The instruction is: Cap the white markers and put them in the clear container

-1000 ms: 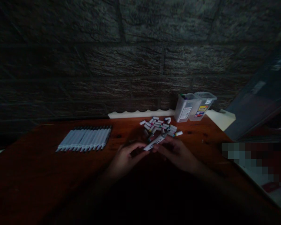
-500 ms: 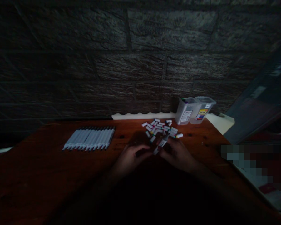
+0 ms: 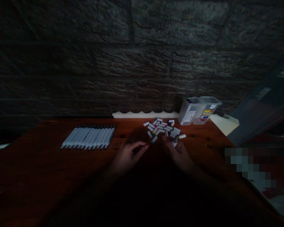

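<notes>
My right hand (image 3: 181,155) is closed around a white marker (image 3: 174,143), whose dark end points up and away. Its fingertips are at the near edge of a loose pile of marker caps (image 3: 161,127), white with coloured ends. To the left, my left hand (image 3: 129,155) has its thumb and index fingertips pressed together just above the table. Whether anything small sits in that pinch is too dark to see. Further left, a row of uncapped white markers (image 3: 88,137) lies side by side, their tips toward me.
Two clear plastic boxes (image 3: 186,115) stand at the back right against the brick wall (image 3: 146,66); coloured pieces show at the top of one. A wavy-edged cream strip (image 3: 144,115) runs along the wooden table's (image 3: 38,164) back, and a pale sheet (image 3: 226,124) lies at right.
My hands have moved apart. The right one has carried the marker rightward and turned it more upright; the left has drawn away from it, its fingertips now together.
</notes>
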Available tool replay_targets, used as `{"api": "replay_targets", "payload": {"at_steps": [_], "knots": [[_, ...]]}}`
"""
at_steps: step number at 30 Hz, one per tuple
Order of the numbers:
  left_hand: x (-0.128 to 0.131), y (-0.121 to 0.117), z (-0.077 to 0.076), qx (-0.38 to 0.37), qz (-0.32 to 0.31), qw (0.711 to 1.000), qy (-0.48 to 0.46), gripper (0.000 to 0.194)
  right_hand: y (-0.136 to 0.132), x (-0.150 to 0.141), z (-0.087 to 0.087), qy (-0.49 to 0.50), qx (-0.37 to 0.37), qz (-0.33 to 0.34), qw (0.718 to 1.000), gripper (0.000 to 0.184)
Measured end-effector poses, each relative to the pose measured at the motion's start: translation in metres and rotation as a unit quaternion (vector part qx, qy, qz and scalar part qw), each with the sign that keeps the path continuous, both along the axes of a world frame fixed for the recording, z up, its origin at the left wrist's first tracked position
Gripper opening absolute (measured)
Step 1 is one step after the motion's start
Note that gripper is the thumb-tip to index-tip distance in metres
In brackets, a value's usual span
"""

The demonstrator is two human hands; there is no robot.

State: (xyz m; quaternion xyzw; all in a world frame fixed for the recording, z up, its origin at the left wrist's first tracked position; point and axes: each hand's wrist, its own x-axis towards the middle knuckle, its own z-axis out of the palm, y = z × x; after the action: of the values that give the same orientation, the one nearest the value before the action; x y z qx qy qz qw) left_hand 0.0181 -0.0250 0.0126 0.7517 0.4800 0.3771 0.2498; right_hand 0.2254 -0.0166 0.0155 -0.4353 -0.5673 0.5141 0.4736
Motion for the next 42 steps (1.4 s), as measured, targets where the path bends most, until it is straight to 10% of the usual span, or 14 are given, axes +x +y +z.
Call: {"api": "replay_targets", "payload": {"at_steps": [13,24,29,37,42], "knots": [[0.002,0.000,0.000,0.002,0.028,1.000,-0.007,0.018,0.002,-0.003,-0.008,-0.021,0.009,-0.017,1.000,0.043],[0.001,-0.005,0.008,0.004,0.047,0.994,-0.096,0.021,0.000,0.004,0.007,-0.295,0.299,0.032,0.907,0.033],[0.004,-0.003,0.007,-0.029,0.034,0.987,-0.157,0.021,0.001,0.003,0.004,-0.227,0.233,0.028,0.945,0.028],[0.008,0.001,0.015,-0.151,0.010,0.943,-0.298,0.029,-0.007,0.000,0.014,-0.230,0.233,0.103,0.939,0.017],[0.001,0.007,0.018,-0.214,0.034,0.867,-0.448,0.034,0.021,0.034,0.021,-0.289,0.244,-0.043,0.925,0.013]]}}
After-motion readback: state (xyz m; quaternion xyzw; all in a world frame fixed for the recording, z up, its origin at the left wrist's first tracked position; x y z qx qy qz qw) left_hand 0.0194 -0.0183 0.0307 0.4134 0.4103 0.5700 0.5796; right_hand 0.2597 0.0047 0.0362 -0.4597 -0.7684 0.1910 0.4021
